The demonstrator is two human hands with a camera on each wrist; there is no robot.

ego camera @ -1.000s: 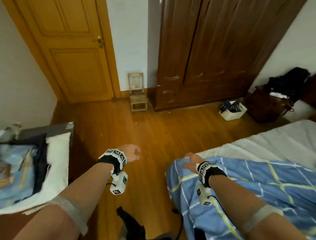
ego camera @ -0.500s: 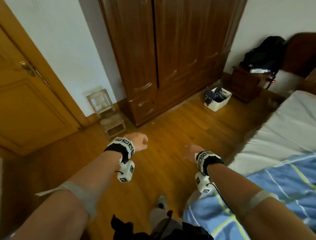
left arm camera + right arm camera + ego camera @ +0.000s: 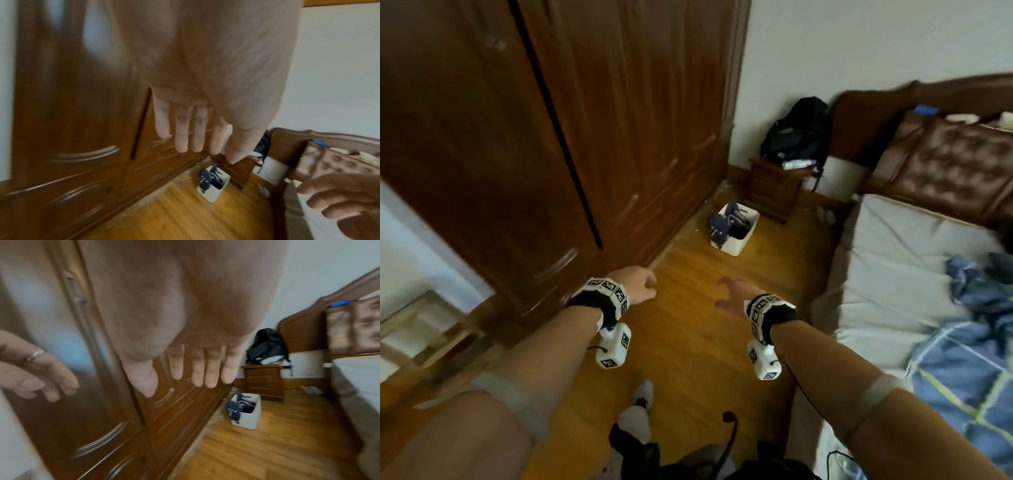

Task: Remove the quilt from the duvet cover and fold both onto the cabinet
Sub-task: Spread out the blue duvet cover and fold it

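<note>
Both hands are out in front of me and hold nothing. Left hand [image 3: 637, 283]: released, fingers [image 3: 181, 129] straight and together, clear of every surface. Right hand [image 3: 736, 294]: released, fingers [image 3: 209, 368] straight, thumb spread, likewise touching nothing. The two hands are near each other, apart, both above bare floor [image 3: 688, 342].

To the left of my left hand, close by, stands the wardrobe [image 3: 551, 154], doors shut. Ahead of both hands, on the floor by the wardrobe's base, sits a white bin [image 3: 736, 236] with dark cloth in it; beyond it a nightstand [image 3: 774, 185] with a black backpack [image 3: 796, 132] on top.

To the right of my right hand is the bed [image 3: 893, 274]. The duvet cover [image 3: 962, 370], blue with check lines, lies on the mattress, well apart from that hand, partly bunched further up the bed. Whether the quilt is inside it I cannot tell.
</note>
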